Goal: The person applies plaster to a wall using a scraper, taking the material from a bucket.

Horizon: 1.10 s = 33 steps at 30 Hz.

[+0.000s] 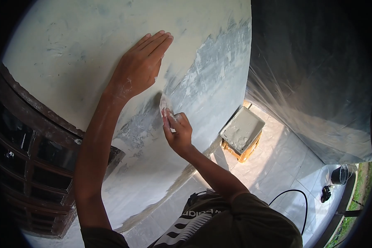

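My left hand [140, 64] lies with its fingers stretched out against the pale wall [91, 25], holding nothing. White smears show on its wrist. Below it, my right hand [180, 134] is closed around a putty knife [164, 103] coated in white and reddish residue. The knife's blade end is at the wall, beside a grey, streaked patch [211, 62] of filler. Exactly how the blade meets the surface is hard to make out. A rectangular tray [262, 122] of grey-white putty [243, 127] stands to the right of my right hand.
An orange-brown support [244, 156] holds up the tray. Dark wooden window framing [33, 161] borders the wall at left. Clear plastic sheeting [310, 103] hangs at right. On the tiled floor [285, 165] are a black cable [306, 202], a dark bucket [339, 175] and a small black object [325, 193].
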{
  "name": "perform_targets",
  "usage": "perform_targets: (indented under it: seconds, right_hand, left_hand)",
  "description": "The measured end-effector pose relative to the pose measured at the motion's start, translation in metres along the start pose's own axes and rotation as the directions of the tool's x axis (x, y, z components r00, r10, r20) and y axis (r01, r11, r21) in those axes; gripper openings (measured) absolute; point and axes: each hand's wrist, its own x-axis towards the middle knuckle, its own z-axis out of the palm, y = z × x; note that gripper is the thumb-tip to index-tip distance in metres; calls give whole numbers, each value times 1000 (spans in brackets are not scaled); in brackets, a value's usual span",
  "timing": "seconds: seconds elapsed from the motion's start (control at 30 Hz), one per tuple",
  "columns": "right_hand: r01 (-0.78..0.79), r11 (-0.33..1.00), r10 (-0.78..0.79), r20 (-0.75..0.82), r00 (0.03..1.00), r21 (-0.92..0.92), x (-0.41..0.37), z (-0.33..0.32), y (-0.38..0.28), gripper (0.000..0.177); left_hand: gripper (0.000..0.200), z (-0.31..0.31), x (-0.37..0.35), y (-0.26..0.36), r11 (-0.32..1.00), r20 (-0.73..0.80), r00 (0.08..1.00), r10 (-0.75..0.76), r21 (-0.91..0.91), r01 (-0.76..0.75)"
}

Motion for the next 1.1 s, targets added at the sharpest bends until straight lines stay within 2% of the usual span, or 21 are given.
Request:
perform_targets:
  seconds: [0.03, 0.07, 0.13, 0.17, 0.23, 0.33, 0.4, 0.47, 0.53, 0.6, 0.67, 0.73, 0.8, 0.83, 0.87, 0.9, 0.93, 0.97, 1.0, 1.07, 1.1]
  right_hand:
    - [5, 999, -9, -59, 998, -54, 16, -5, 11, 42]
    - [-72, 990, 60, -106, 993, -117, 36, -9, 22, 44]
    - [-105, 960, 55, -192, 980, -260, 71, -9, 51, 45]
    - [-112, 939, 62, -162, 985, -324, 82, -6, 63, 46]
    - [-81, 936, 41, -122, 992, -342, 76, 11, 70, 46]
    - [32, 923, -36, -3, 999, -384, 45, 31, 41, 46]
    - [109, 966, -98, 58, 993, -233, 10, 30, 6, 41]
    - [32, 998, -26, 104, 994, -54, -8, 19, -17, 39]
    - [-20, 1000, 20, 28, 999, 4, 4, 1, -15, 39]
    - [-78, 989, 71, -58, 996, -122, 39, -10, 11, 46]
    - [-105, 969, 67, -172, 983, -223, 77, -13, 39, 45]
    - [-122, 960, 80, -172, 982, -252, 93, -6, 57, 44]
    - [-125, 925, 117, -45, 992, -358, 93, 11, 64, 50]
    - [-147, 923, 161, 11, 987, -356, 83, 20, 54, 51]
    - [-94, 930, 125, 64, 990, -356, 69, 25, 40, 51]
    - [19, 948, 1, 62, 998, -319, 52, 30, 27, 50]
    - [75, 961, -50, 99, 994, -268, 34, 33, 9, 50]
    - [43, 971, 4, 195, 981, -234, 14, 32, -7, 48]
    - [93, 988, -72, 171, 983, -119, 3, 27, -18, 45]
    - [85, 996, -83, 101, 991, -16, 12, 13, -24, 42]
    - [42, 998, -40, 44, 998, -56, 24, 6, -19, 42]
  left_hand:
    - [45, -1, -2, 0, 1000, -2, 1000, -4, -8, 4]
    - [45, -2, -4, 0, 1000, -4, 1000, -7, -16, 7]
    - [45, -2, -7, 0, 1000, -2, 1000, -13, -5, 13]
    - [45, -1, -8, 0, 1000, 0, 1000, -16, 3, 16]
    - [45, -1, -8, -1, 1000, -2, 1000, -18, 1, 18]
    - [44, -1, -6, 0, 1000, -8, 1000, -19, -15, 19]
    - [44, -1, -4, -1, 1000, -12, 1000, -14, -22, 14]
    - [42, 0, -3, -1, 999, -32, 999, 13, 47, -11]
    - [42, -2, -3, -1, 999, -28, 1000, 6, 34, -5]
    - [42, -2, -4, 0, 1000, -26, 1000, 0, 23, 0]
    - [42, -1, -4, 0, 999, -20, 1000, -15, 38, 16]
    - [42, 0, -4, 2, 999, -21, 1000, -13, 41, 14]
    - [42, -1, -2, 3, 999, -21, 1000, -11, 41, 12]
    - [42, -2, 0, 3, 999, -24, 1000, -10, 42, 11]
    - [42, -3, 1, 3, 999, -26, 1000, -9, 42, 10]
    - [42, -3, 2, 2, 999, -29, 1000, -8, 43, 9]
    - [43, -4, 3, 1, 1000, -28, 1000, -10, 16, 11]
    - [44, -4, 2, 1, 1000, -24, 1000, -12, -13, 11]
    - [44, -3, 3, 1, 1000, -23, 1000, -9, -14, 9]
    - [44, -4, 0, 0, 1000, -21, 1000, -10, -10, 10]
    - [44, -4, -2, 0, 1000, -17, 1000, -15, -11, 15]
